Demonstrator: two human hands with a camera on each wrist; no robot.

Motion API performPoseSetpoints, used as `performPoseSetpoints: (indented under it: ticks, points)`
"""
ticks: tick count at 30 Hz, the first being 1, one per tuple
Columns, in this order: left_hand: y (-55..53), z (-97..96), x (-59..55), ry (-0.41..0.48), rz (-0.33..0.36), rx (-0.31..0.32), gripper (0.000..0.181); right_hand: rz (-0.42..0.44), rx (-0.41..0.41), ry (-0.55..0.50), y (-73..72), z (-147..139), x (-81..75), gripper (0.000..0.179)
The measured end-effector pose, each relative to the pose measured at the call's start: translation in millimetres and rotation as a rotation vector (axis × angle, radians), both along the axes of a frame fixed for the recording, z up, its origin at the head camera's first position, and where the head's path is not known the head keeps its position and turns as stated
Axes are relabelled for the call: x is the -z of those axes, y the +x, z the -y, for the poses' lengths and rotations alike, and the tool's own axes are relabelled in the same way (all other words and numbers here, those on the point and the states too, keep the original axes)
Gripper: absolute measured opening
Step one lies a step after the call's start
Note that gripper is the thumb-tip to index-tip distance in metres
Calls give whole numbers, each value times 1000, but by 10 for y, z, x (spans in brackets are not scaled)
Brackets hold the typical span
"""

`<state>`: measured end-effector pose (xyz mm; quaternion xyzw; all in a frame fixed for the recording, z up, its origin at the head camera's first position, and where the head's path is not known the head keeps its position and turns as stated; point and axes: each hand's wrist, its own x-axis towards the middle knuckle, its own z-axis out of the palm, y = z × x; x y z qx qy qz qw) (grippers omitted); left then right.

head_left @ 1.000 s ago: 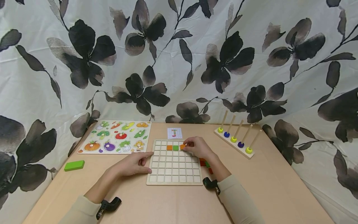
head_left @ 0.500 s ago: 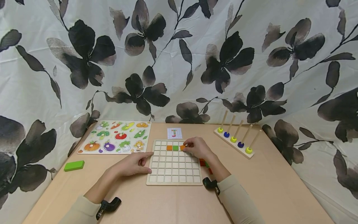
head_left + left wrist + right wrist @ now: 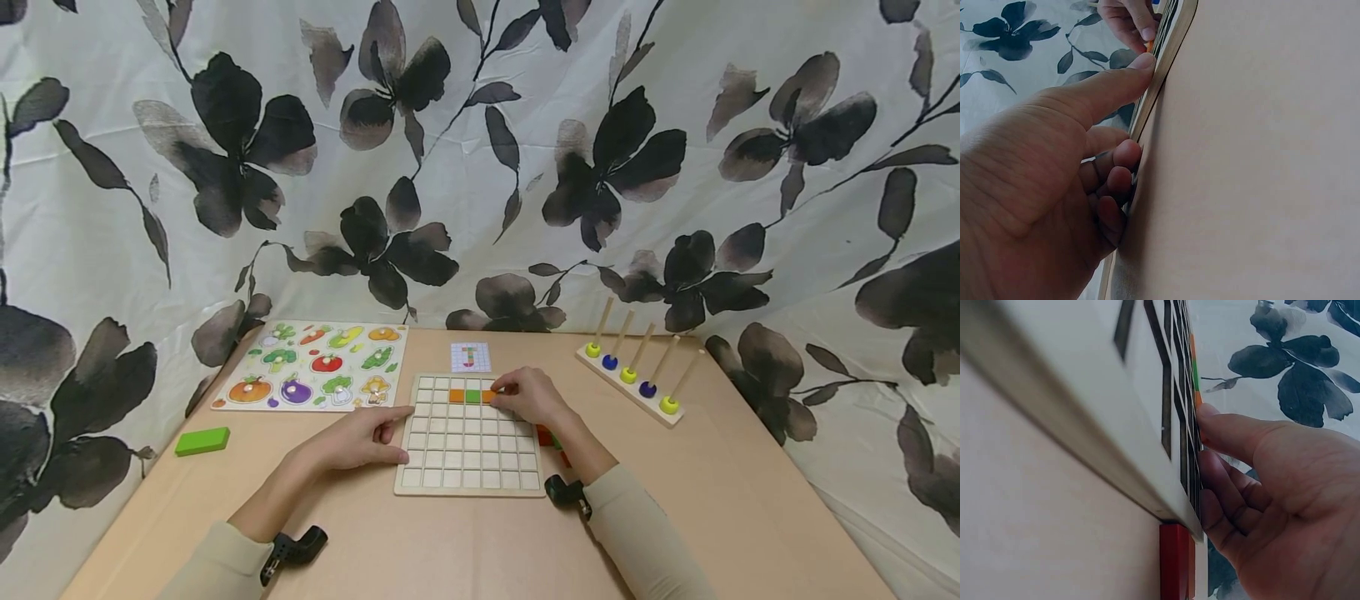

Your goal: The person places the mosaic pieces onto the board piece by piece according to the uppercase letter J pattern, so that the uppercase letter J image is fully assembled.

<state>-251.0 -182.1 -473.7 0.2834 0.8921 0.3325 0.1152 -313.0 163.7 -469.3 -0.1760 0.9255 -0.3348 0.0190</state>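
A wooden grid board [image 3: 470, 454] lies on the table in the head view. In one of its upper rows sit an orange tile [image 3: 457, 396] and a green tile [image 3: 472, 397]. Right beside the green one, my right hand [image 3: 536, 396] pinches another orange tile [image 3: 488, 396] at the row, its fingertips partly covering it. My left hand [image 3: 352, 437] touches the board's left edge with thumb and index finger spread apart. In the left wrist view the thumb [image 3: 1116, 87] lies straight against the board's rim [image 3: 1175, 47]; the other fingers bend loosely beside it.
Red and green tiles [image 3: 544, 436] lie at the board's right, partly under my right forearm. A patterned card [image 3: 470, 357] is behind the board. Around it are a vegetable puzzle [image 3: 311, 367], a green block [image 3: 202, 441] and a peg stand [image 3: 628, 380] with yellow and blue beads.
The pinched orange tile now looks more level and in line with its row. Both hands keep their places; the head view has shifted very slightly.
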Motion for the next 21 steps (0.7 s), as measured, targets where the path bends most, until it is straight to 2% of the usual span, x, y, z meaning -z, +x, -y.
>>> performPoseSetpoints:
  ticks: [21]
  points:
    - [4,-4,-12,1,9,-5,83,49,11,-67,12,-18,20,25]
